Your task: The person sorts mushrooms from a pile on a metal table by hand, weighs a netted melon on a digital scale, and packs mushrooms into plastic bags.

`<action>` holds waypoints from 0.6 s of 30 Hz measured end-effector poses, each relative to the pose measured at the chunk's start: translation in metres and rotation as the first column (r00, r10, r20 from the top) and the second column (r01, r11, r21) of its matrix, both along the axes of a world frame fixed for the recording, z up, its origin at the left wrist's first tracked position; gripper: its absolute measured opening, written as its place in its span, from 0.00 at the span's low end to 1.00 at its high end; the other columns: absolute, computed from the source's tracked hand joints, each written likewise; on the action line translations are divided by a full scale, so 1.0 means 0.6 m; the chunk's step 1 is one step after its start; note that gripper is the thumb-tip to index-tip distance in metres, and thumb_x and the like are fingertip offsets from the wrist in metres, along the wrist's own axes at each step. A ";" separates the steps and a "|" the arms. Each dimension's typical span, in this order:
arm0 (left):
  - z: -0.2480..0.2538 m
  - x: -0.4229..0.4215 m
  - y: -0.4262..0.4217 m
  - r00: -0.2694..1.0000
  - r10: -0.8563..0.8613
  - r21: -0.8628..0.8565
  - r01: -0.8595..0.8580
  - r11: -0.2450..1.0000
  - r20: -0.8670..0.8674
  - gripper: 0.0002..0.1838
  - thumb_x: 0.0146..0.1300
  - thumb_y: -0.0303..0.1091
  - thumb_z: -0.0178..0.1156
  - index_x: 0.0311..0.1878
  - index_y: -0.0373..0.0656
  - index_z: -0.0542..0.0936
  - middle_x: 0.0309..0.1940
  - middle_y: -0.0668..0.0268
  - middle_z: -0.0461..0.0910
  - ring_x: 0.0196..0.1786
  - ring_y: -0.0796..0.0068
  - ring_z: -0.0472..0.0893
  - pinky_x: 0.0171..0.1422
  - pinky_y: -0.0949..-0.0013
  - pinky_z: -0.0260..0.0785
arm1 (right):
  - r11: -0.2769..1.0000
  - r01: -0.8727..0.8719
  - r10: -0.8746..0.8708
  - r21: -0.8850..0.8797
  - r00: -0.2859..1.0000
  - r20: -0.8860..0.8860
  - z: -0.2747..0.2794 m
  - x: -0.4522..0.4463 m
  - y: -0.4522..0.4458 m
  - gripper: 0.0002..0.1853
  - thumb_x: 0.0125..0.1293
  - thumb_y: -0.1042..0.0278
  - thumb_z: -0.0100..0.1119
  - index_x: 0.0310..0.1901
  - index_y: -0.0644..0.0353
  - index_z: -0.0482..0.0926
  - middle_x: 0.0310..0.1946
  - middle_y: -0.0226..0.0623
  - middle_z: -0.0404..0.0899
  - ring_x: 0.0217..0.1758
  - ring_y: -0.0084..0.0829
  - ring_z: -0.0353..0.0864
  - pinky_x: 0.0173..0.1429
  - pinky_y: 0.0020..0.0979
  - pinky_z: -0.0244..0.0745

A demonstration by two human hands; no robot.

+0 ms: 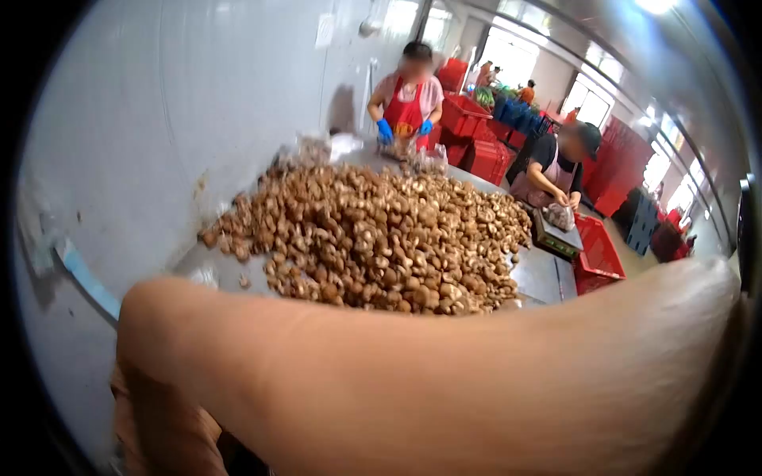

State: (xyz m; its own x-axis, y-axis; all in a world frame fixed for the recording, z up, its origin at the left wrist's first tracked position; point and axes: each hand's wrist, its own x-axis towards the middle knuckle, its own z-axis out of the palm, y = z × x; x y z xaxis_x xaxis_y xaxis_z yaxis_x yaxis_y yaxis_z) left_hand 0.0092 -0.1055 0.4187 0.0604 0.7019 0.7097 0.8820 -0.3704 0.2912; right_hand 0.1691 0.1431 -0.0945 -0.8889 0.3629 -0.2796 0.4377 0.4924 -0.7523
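A bare arm or hand, very close to the camera and blurred, stretches across the whole bottom of the head view. It comes in from the right side, so I take it for my right hand and arm, bent downward at the lower left. Its fingers do not show clearly, and whatever they hold, if anything, is hidden. My left hand cannot be made out. Just beyond the arm, a big heap of brown mushrooms covers much of a metal table; the arm hides the table's near side.
Across the table, a person in a red apron and blue gloves handles a bag. At the right, another person holds a bagged portion on a scale. Red crates stand beside them. A pale wall bounds the left.
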 end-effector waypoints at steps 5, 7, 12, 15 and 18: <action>0.008 0.000 0.022 0.998 -0.058 0.010 0.058 0.998 0.000 0.25 0.58 0.39 0.69 0.56 0.34 0.79 0.45 0.54 0.82 0.48 0.63 0.82 0.53 0.61 0.75 | 1.000 -0.008 0.008 0.010 1.000 -0.005 0.000 -0.001 0.013 0.23 0.64 0.61 0.63 0.59 0.57 0.77 0.51 0.48 0.82 0.51 0.43 0.81 0.55 0.39 0.76; 0.008 -0.005 0.026 0.997 -0.071 -0.006 0.071 0.997 -0.007 0.25 0.58 0.39 0.69 0.55 0.34 0.79 0.45 0.54 0.82 0.48 0.63 0.82 0.53 0.61 0.75 | 1.000 -0.001 0.001 0.005 1.000 -0.006 0.000 -0.008 0.013 0.23 0.64 0.61 0.63 0.59 0.57 0.77 0.52 0.48 0.82 0.52 0.44 0.81 0.56 0.39 0.76; 0.011 -0.004 0.045 0.992 -0.130 0.002 0.130 0.992 0.005 0.25 0.58 0.39 0.69 0.55 0.35 0.79 0.45 0.54 0.82 0.48 0.63 0.82 0.53 0.61 0.75 | 1.000 -0.009 0.009 0.009 1.000 0.005 0.001 -0.005 0.013 0.23 0.64 0.61 0.63 0.60 0.57 0.77 0.53 0.49 0.82 0.53 0.44 0.81 0.57 0.39 0.75; 0.015 -0.005 0.057 0.986 -0.164 -0.002 0.164 0.986 0.011 0.25 0.58 0.40 0.69 0.55 0.35 0.79 0.45 0.54 0.82 0.48 0.63 0.82 0.53 0.61 0.75 | 1.000 -0.014 0.014 0.001 1.000 0.011 0.004 -0.006 0.011 0.24 0.64 0.61 0.63 0.61 0.58 0.76 0.53 0.50 0.81 0.54 0.45 0.80 0.58 0.39 0.75; 0.015 -0.006 0.067 0.982 -0.191 -0.013 0.191 0.982 0.012 0.24 0.59 0.40 0.69 0.55 0.35 0.79 0.45 0.54 0.82 0.48 0.63 0.82 0.53 0.61 0.75 | 1.000 -0.022 0.022 0.000 1.000 0.007 0.004 -0.011 0.012 0.24 0.64 0.61 0.62 0.61 0.58 0.76 0.54 0.50 0.81 0.55 0.45 0.80 0.59 0.40 0.75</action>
State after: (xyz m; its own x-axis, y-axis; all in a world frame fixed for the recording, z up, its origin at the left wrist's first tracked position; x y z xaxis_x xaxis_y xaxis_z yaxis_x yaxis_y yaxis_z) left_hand 0.0056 -0.0651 0.4279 0.1863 0.6880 0.7014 0.7923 -0.5273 0.3069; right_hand 0.1625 0.1501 -0.0921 -0.8945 0.3436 -0.2862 0.4324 0.5017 -0.7492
